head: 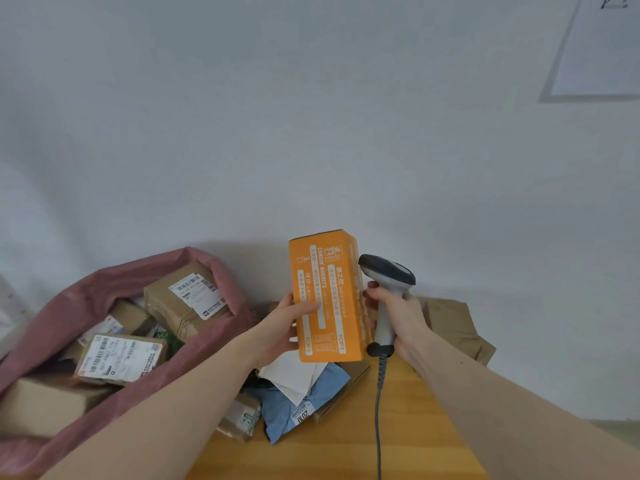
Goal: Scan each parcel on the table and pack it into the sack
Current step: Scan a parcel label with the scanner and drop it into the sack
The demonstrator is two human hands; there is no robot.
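My left hand [287, 327] grips an orange box [329, 296] with white print, held upright above the table. My right hand [398, 317] holds a grey barcode scanner [388, 285] by its handle, its dark head close against the box's right side; my fingertips touch that side too. The scanner's coiled cable [379, 403] hangs down over the wooden table [398, 445]. To the left, the pink sack [69, 306] lies open with several labelled brown parcels [121, 358] inside.
Under the orange box lie a blue bag parcel [298, 407], a white packet [294, 372], a flat brown box [346, 389] and a small taped parcel [242, 417]. A brown paper parcel [453, 327] sits behind my right hand. A pale wall stands close behind the table.
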